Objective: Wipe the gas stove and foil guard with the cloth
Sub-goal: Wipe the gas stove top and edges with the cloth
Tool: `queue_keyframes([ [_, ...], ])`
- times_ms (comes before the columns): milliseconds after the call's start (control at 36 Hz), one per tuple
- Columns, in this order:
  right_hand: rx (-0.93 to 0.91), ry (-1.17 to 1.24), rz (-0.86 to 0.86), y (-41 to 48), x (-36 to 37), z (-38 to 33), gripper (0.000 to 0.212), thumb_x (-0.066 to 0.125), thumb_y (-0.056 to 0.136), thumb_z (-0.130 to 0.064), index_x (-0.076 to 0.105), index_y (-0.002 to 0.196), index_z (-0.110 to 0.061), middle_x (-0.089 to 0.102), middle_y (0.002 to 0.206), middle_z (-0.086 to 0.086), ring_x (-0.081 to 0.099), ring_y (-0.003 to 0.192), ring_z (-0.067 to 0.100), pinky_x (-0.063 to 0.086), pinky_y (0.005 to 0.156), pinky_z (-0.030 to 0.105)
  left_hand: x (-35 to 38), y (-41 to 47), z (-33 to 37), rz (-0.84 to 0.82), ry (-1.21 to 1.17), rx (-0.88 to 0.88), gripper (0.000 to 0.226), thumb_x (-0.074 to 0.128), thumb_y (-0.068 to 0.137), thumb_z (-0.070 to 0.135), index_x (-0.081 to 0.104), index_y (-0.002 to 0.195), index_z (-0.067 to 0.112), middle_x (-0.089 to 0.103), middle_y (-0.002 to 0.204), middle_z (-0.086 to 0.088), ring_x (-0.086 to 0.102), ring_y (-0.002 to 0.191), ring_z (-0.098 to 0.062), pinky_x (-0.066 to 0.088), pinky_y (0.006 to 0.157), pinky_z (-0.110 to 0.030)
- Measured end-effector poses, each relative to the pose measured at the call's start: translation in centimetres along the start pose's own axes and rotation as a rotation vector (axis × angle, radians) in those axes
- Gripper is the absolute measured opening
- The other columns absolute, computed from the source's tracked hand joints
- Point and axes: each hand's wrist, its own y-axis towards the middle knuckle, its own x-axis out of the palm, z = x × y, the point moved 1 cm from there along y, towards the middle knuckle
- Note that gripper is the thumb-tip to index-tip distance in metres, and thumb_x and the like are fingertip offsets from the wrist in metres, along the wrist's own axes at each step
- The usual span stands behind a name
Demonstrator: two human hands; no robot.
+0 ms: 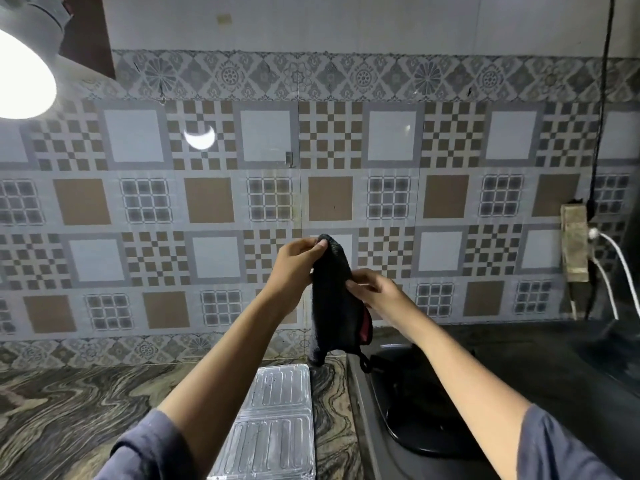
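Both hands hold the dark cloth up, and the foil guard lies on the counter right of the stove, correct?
No: the head view shows the foil guard on the counter left of the stove. The left hand and right hand do hold the dark cloth up.

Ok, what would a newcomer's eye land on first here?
The left hand and right hand hold a dark cloth up at centre, before the patterned wall. Below lie the foil guard on the counter and the black stove to its right; a bright lamp glares top left.
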Motion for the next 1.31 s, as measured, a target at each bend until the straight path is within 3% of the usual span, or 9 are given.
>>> queue_keyframes([
  [167,-0.043,-0.24,0.019,0.5,-2.6,-1.2,0.018,0.058,0.09,-0.031,0.058,0.1,-0.016,0.061,0.092,-0.005,0.057,0.085,0.004,0.043,0.066,0.014,0.0,0.1,-0.3,0.153,0.084,0.038,0.01,0.054,0.092,0.013,0.06,0.084,0.009,0.06,0.081,-0.007,0.058,0.089,-0.023,0.05,0.086,-0.04],
  [389,-0.102,-0.463,0.005,1.6,-6.8,-2.3,0.02,0.07,0.081,-0.02,0.059,0.097,-0.014,0.057,0.088,-0.001,0.054,0.085,0.015,0.042,0.079,0.029,2.0,1.0,-2.4,0.33,0.216,0.066,0.01,0.059,0.089,0.013,0.06,0.094,0.005,0.063,0.086,-0.011,0.061,0.084,-0.022,0.052,0.084,-0.04],
  [556,-0.1,-0.504,0.026,2.1,-9.2,-2.9,0.024,0.069,0.083,-0.024,0.061,0.105,-0.017,0.059,0.098,-0.001,0.055,0.093,0.015,0.039,0.081,0.025,4.0,2.2,-2.6,0.331,0.175,0.061,0.016,0.057,0.09,0.011,0.051,0.105,0.009,0.059,0.104,-0.014,0.06,0.095,-0.025,0.053,0.086,-0.039],
  [667,-0.045,-0.503,-0.008,2.5,-10.4,-2.9,0.028,0.065,0.086,-0.023,0.057,0.11,-0.013,0.053,0.105,0.0,0.049,0.098,0.013,0.035,0.084,0.025,5.6,3.0,-1.8,0.276,0.112,0.09,0.017,0.053,0.092,0.008,0.05,0.109,0.011,0.056,0.096,-0.002,0.058,0.091,-0.02,0.051,0.086,-0.036],
  [833,0.092,-0.519,-0.112,2.7,-11.4,-2.4,0.01,0.05,0.094,-0.029,0.041,0.09,-0.028,0.053,0.097,0.003,0.057,0.091,0.027,0.047,0.077,0.043,7.8,4.5,0.0,0.194,0.252,0.251,0.019,0.05,0.092,0.004,0.058,0.105,0.017,0.056,0.095,0.002,0.058,0.079,-0.01,0.049,0.067,-0.021],
  [944,0.144,-0.452,-0.085,2.3,-11.6,-2.0,0.017,0.044,0.096,-0.034,0.035,0.082,-0.031,0.058,0.097,0.014,0.066,0.079,0.038,0.058,0.064,0.05,8.6,5.2,0.6,0.139,0.317,0.29,0.024,0.048,0.093,0.003,0.061,0.108,0.016,0.058,0.097,0.004,0.059,0.077,-0.004,0.049,0.065,-0.012],
  [1028,0.152,-0.385,-0.03,2.3,-12.0,-1.6,0.016,0.045,0.095,-0.039,0.035,0.088,-0.028,0.061,0.099,0.02,0.067,0.082,0.042,0.057,0.071,0.054,8.5,5.6,0.5,0.132,0.3,0.296,0.025,0.049,0.093,0.002,0.061,0.106,0.019,0.059,0.099,0.001,0.06,0.079,-0.004,0.05,0.066,-0.008],
  [1167,0.128,-0.067,0.059,2.5,-11.9,-0.7,0.018,0.054,0.093,-0.028,0.038,0.086,-0.022,0.057,0.105,0.02,0.063,0.084,0.027,0.057,0.076,0.04,8.0,6.2,-0.1,0.132,0.213,0.257,0.027,0.05,0.092,0.001,0.062,0.106,0.021,0.06,0.109,-0.006,0.062,0.096,-0.019,0.053,0.082,-0.021],
  [1306,0.107,0.182,0.13,3.1,-11.0,0.2,0.019,0.059,0.089,-0.015,0.041,0.082,-0.019,0.055,0.099,0.011,0.059,0.092,0.025,0.05,0.085,0.039,7.6,6.3,-0.3,0.139,0.148,0.254,0.028,0.049,0.092,-0.001,0.061,0.112,0.013,0.058,0.108,-0.005,0.063,0.087,-0.01,0.055,0.078,-0.016],
])
